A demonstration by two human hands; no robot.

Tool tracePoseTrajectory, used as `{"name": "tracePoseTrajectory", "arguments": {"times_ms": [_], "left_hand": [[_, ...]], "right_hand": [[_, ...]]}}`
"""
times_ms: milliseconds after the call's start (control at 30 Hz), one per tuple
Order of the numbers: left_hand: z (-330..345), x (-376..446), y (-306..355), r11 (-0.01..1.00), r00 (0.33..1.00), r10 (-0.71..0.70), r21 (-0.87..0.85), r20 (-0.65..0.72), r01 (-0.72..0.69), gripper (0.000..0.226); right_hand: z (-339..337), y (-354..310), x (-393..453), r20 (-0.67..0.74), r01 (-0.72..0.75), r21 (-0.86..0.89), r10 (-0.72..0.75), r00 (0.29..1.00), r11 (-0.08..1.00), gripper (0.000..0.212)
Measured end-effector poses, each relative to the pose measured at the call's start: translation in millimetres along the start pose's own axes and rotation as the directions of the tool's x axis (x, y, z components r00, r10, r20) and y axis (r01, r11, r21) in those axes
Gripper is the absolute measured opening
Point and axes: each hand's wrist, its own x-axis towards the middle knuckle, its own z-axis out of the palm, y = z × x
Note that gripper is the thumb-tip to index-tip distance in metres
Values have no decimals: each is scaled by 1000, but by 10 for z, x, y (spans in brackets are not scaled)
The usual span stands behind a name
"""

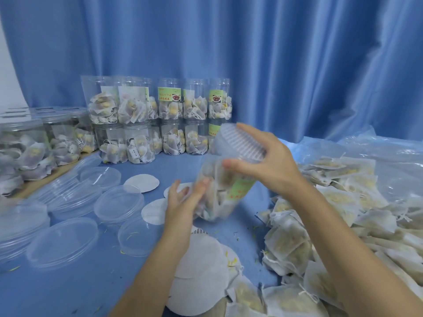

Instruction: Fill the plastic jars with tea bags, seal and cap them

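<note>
Clear glossy plastic jar (225,177) with ribbed clear cap (242,143), thin matt fibrous tea bags (320,216), smooth transparent plastic lids (119,203), matt white paper discs (142,183), smooth blue tablecloth (75,287), satiny blue curtain (274,60)

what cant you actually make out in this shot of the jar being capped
Head view only:
- Jar: motion blur smears its green label and the tea bags inside, so the print is unreadable and no seal disc can be seen under the cap.
- Right hand: whether the cap is screwed tight cannot be told.
- Left hand: fingers blurred against the jar's side.
- Stacked jars: label text too small.
- Tea bag pile: cut off by the right edge.
</note>
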Motion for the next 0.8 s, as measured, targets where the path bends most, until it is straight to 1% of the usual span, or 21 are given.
{"name": "tracePoseTrajectory", "arguments": {"times_ms": [33, 67, 100, 167, 200, 233, 300, 367, 400, 500, 567, 633, 667, 700, 733, 767, 800], "left_hand": [[-21, 6, 31, 996, 1000, -12, -86, 1, 12, 102], [-40, 1, 67, 983, 999, -20, -182, 35, 26, 94], [-66, -1, 96, 964, 996, -19, -264, 89, 42, 83], [-132, -5, 124, 936, 985, 0, -347, 173, 61, 60], [-174, -5, 131, 931, 984, 11, -362, 176, 54, 53], [-218, 0, 137, 925, 987, 26, -378, 156, 36, 51], [-304, 36, 160, 905, 993, 57, -425, 106, -6, 59], [-385, 90, 205, 888, 993, 94, -457, 76, -49, 69], [-425, 122, 224, 885, 990, 120, -460, 69, -75, 70], [-523, 199, 248, 889, 978, 197, -433, 74, -146, 64], [-566, 214, 243, 895, 976, 201, -419, 78, -150, 62], [-593, 212, 238, 908, 981, 179, -397, 76, -135, 63], [-592, 204, 238, 915, 984, 163, -385, 74, -122, 65], [-587, 194, 239, 919, 988, 140, -381, 70, -103, 68], [-583, 189, 236, 920, 991, 113, -384, 67, -79, 70], [-584, 186, 234, 919, 994, 85, -390, 65, -53, 70], [-589, 184, 236, 917, 996, 59, -397, 63, -29, 67]], "right_hand": [[33, -18, -4, -48, 7, 103, -2, 999, 995, 81], [80, -42, -11, -73, 10, 189, 4, 997, 982, 82], [127, -64, -16, -68, 4, 245, 13, 998, 970, 83], [199, -92, -30, 31, -19, 275, 11, 999, 961, 88], [214, -92, -37, 110, -33, 280, 2, 994, 959, 88], [207, -81, -41, 184, -48, 282, -5, 983, 958, 86], [160, -44, -42, 271, -78, 245, 9, 962, 966, 83], [114, -3, -35, 301, -118, 203, 52, 952, 972, 81], [103, 14, -30, 321, -142, 192, 74, 944, 971, 83], [153, 28, -58, 375, -224, 163, 149, 915, 961, 86], [209, -17, -89, 402, -305, 110, 239, 884, 946, 88], [215, -49, -117, 446, -355, 50, 297, 844, 934, 97], [214, -51, -111, 462, -347, 29, 295, 837, 937, 105], [219, -43, -100, 470, -303, 45, 248, 847, 952, 110], [219, -42, -91, 467, -235, 111, 158, 870, 966, 110], [216, -44, -87, 443, -149, 185, 53, 895, 971, 112], [218, -43, -89, 408, -52, 224, -45, 912, 973, 114]]}}
